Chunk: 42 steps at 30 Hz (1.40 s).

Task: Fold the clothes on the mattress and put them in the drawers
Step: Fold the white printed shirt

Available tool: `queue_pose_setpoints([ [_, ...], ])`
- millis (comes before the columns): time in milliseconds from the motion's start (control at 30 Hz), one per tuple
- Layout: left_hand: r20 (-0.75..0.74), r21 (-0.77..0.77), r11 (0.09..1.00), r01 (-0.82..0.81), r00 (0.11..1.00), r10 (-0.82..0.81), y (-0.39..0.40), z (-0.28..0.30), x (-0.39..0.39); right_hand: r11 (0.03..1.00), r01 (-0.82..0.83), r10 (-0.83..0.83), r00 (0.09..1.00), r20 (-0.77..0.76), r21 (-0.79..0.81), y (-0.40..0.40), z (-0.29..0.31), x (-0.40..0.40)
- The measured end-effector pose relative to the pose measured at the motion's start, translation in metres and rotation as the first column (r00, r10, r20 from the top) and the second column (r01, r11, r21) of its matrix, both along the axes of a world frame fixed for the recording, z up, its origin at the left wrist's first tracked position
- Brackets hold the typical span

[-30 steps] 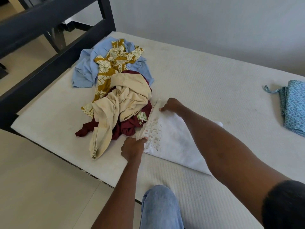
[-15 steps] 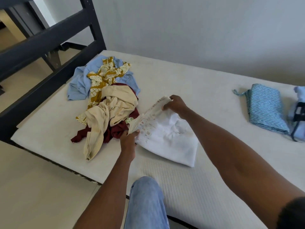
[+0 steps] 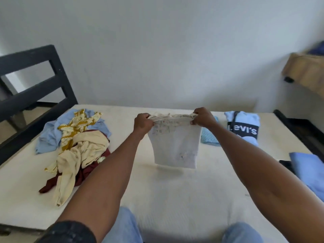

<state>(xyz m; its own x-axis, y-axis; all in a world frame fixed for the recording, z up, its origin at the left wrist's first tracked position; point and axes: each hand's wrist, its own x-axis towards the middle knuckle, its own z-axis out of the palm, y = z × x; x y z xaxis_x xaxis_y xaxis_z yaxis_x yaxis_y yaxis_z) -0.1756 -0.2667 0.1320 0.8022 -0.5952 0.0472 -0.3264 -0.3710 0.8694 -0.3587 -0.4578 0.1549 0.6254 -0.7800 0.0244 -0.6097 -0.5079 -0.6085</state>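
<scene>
A folded white garment (image 3: 176,146) with a faint print hangs in the air above the cream mattress (image 3: 175,195). My left hand (image 3: 142,123) grips its top left corner and my right hand (image 3: 201,117) grips its top right corner. A heap of unfolded clothes (image 3: 77,146) in light blue, mustard, cream and maroon lies on the mattress to the left. Folded pieces lie to the right: a teal patterned cloth (image 3: 208,137), partly hidden behind the white garment, a light blue Levi's shirt (image 3: 242,127) and a blue garment (image 3: 310,171).
A black bed frame (image 3: 33,97) rises at the left end of the mattress. A wooden drawer unit (image 3: 305,71) stands at the far right against the grey wall. My knees in blue jeans (image 3: 122,227) press on the mattress's near edge.
Both hands have lifted the white garment off the mattress and now hold it hanging by its top edge. The view has swung right and up, showing the folded pieces and the drawer unit.
</scene>
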Motion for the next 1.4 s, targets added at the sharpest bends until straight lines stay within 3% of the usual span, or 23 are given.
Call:
queue_pose_setpoints([
  [167, 0.235, -0.12, 0.993, 0.019, 0.972, 0.01, -0.022, 0.02, -0.038, 0.976, 0.104, -0.08, 0.988, 0.13, -0.193, -0.005, 0.018, -0.046],
  [267, 0.378, -0.205, 0.976, 0.068, 0.926, 0.015, 0.003, -0.006, -0.066, 0.96, 0.146, -0.101, 0.977, 0.188, -0.238, 0.024, 0.001, -0.08],
  [333, 0.475, -0.118, 0.983, 0.141, 0.877, -0.069, 0.029, -0.056, -0.084, 0.965, 0.131, -0.105, 0.987, 0.12, -0.226, 0.054, -0.042, -0.107],
  [400, 0.428, 0.141, 0.957, 0.254, 0.856, -0.29, 0.061, -0.113, -0.104, 0.982, 0.07, -0.079, 0.996, -0.045, -0.174, 0.088, -0.098, -0.139],
  [433, 0.297, 0.328, 0.878, 0.348, 0.844, -0.446, 0.079, -0.141, -0.117, 0.994, 0.027, -0.046, 0.984, -0.173, -0.109, 0.108, -0.13, -0.156],
  [500, -0.086, 0.634, 0.528, 0.565, 0.731, -0.677, 0.11, -0.182, -0.144, 0.99, -0.137, 0.137, 0.866, -0.48, 0.035, 0.14, -0.187, -0.184],
  [533, -0.235, 0.672, 0.392, 0.628, 0.683, -0.692, 0.123, -0.197, -0.156, 0.968, -0.214, 0.248, 0.777, -0.578, 0.127, 0.154, -0.21, -0.194],
  [567, -0.298, 0.671, 0.347, 0.655, 0.667, -0.683, 0.133, -0.209, -0.164, 0.955, -0.238, 0.295, 0.717, -0.631, 0.176, 0.163, -0.226, -0.199],
  [633, -0.278, 0.675, 0.424, 0.603, 0.741, -0.612, 0.144, -0.221, -0.173, 0.981, -0.095, 0.175, 0.815, -0.552, 0.171, 0.17, -0.233, -0.202],
  [700, -0.19, 0.682, 0.567, 0.462, 0.861, -0.472, 0.146, -0.225, -0.176, 0.975, 0.132, -0.042, 0.9, -0.433, 0.18, 0.164, -0.228, -0.2],
  [800, -0.207, 0.542, 0.824, 0.165, 0.977, -0.059, 0.133, -0.216, -0.181, 0.846, 0.421, -0.343, 0.899, -0.271, 0.326, 0.146, -0.225, -0.199],
  [867, -0.315, 0.494, 0.868, 0.051, 0.941, 0.124, 0.119, -0.215, -0.18, 0.701, 0.494, -0.428, 0.868, -0.25, 0.515, 0.142, -0.227, -0.2],
  [933, -0.426, 0.513, 0.855, 0.076, 0.887, 0.177, 0.107, -0.22, -0.179, 0.59, 0.498, -0.44, 0.858, -0.264, 0.636, 0.143, -0.235, -0.198],
  [1100, -0.665, 0.464, 0.875, 0.136, 0.706, 0.243, 0.089, -0.225, -0.179, 0.468, 0.53, -0.521, 0.812, -0.264, 0.707, 0.145, -0.257, -0.189],
  [1167, -0.69, 0.439, 0.888, 0.136, 0.684, 0.237, 0.085, -0.226, -0.18, 0.42, 0.501, -0.54, 0.808, -0.236, 0.757, 0.141, -0.26, -0.188],
  [1233, -0.746, 0.366, 0.925, 0.105, 0.628, 0.223, 0.083, -0.228, -0.179, 0.362, 0.442, -0.581, 0.795, -0.171, 0.821, 0.139, -0.251, -0.188],
  [1333, -0.867, 0.221, 0.973, 0.066, 0.47, 0.165, 0.072, -0.22, -0.181, 0.276, 0.367, -0.619, 0.775, -0.128, 0.888, 0.129, -0.236, -0.184],
  [1400, -0.864, 0.18, 0.981, 0.072, 0.488, 0.123, 0.068, -0.213, -0.181, 0.269, 0.376, -0.62, 0.772, -0.138, 0.887, 0.125, -0.227, -0.18],
])
